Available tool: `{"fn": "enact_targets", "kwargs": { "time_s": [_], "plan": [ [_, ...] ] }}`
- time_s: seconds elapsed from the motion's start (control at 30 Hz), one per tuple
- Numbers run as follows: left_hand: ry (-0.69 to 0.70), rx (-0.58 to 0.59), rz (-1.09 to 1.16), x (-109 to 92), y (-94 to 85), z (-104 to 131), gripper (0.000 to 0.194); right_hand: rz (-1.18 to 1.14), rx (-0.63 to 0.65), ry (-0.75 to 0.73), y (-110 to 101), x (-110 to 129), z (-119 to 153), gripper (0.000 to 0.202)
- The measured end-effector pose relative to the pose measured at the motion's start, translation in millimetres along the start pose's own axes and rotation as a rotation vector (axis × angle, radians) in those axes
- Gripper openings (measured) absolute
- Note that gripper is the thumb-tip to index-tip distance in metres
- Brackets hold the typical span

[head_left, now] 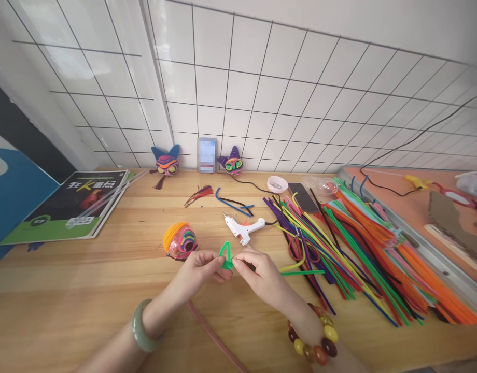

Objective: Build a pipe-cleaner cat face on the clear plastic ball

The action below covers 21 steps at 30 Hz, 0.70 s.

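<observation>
A green pipe cleaner (227, 247), bent into a small pointed loop, is between my two hands near the middle of the view. My left hand (206, 266) pinches its left side with thumb and finger. On the other side, the fingertips of my right hand (252, 267) are closed on its right edge. Just behind my left hand sits a round ornament (181, 241) with orange, pink and blue strips over a clear ball. A white glue gun (244, 227) lies beyond my hands, its nozzle pointing to the upper left.
Many coloured pipe cleaners (339, 254) spread over the right side. Farther back are a pink bowl (277, 184), a dark phone (303, 198), a lit screen (207, 155) and two finished-looking ornaments (167, 161) by the tiled wall. A book (67, 204) lies left; a cord crosses the back.
</observation>
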State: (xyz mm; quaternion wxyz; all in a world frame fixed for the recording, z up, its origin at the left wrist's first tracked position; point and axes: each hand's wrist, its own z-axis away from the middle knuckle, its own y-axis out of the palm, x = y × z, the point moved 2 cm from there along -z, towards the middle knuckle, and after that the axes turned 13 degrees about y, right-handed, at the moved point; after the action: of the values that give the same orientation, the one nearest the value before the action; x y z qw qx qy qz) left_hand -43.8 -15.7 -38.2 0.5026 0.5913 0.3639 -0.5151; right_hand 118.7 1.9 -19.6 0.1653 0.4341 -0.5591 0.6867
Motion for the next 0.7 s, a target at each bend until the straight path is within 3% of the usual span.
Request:
{"fn": "enact_targets", "kwargs": {
  "time_s": [0.27, 0.43, 0.7],
  "plan": [
    [-0.077, 0.066, 0.058, 5.6, -3.5, 2.0, 0.033, -0.131, 0.133, 0.102, 2.1, -0.9, -0.4, 0.025],
    [-0.111, 0.107, 0.057, 3.7, -1.2, 4.0, 0.033, -0.182, 0.147, 0.169, 5.2, -3.5, -0.9, 0.024],
    [-0.1, 0.138, 0.066, 4.6, -3.1, 4.0, 0.034, -0.315, 0.241, 0.251, 2.2, -1.2, -0.3, 0.025]
  ]
}}
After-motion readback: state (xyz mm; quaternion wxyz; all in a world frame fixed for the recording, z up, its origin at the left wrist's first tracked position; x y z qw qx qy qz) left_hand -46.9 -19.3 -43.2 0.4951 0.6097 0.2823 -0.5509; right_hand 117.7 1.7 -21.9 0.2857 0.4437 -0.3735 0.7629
